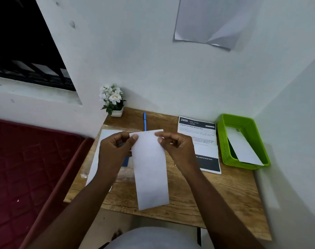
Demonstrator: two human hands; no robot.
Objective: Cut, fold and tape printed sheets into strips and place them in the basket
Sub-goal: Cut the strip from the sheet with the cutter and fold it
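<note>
White folded strip (150,169) hangs over the desk (216,191), long axis running toward me; my left hand (115,150) and right hand (178,148) each pinch a top corner; green basket (223,141) lies right, nearer my right hand; printed sheet (205,146) reads "2400"

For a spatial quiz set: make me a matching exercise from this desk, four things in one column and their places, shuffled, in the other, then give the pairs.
Things:
1. blue pen
2. flower pot
3. green basket
4. folded white strip

Places:
A. far right of the desk, against the wall
B. held between both hands
C. far left corner of the desk
D. lying at the back of the desk, beyond the hands

Pairs: 1-D, 2-C, 3-A, 4-B
</note>
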